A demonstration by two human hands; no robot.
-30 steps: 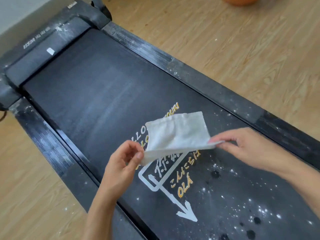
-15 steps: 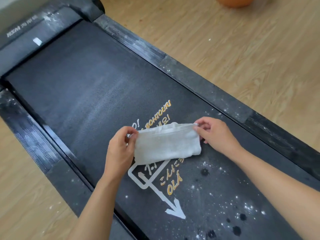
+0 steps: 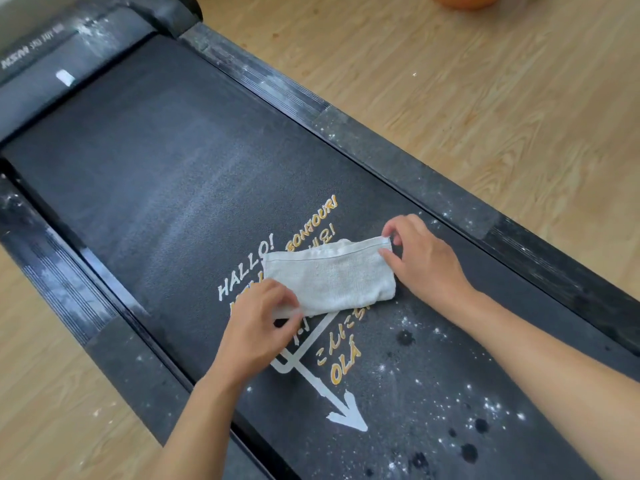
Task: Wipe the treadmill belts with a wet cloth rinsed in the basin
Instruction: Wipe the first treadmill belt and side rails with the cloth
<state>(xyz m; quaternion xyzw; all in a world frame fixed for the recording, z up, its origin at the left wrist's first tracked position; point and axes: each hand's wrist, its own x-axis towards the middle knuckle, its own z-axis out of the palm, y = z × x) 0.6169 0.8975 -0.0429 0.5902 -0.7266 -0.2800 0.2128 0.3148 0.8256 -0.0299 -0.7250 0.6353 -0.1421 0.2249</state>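
Note:
A white cloth (image 3: 332, 275), folded into a rectangle, lies on the black treadmill belt (image 3: 166, 174) over the yellow and white printed lettering. My left hand (image 3: 259, 327) pinches the cloth's near left corner. My right hand (image 3: 420, 261) pinches its far right corner between thumb and fingers. The near part of the belt carries white specks and dark wet spots (image 3: 478, 427); the far part looks dull grey with a paler streak.
Dusty black side rails (image 3: 433, 181) run along both sides of the belt, and the motor cover (image 3: 52, 64) sits at the far left. Wooden floor lies on both sides. An orange rounded object (image 3: 464, 0) shows at the top edge.
The cloth was held up spread between both hands; it has been folded over and laid flat on the belt. My left hand shifted from the upper left edge to the near left corner.

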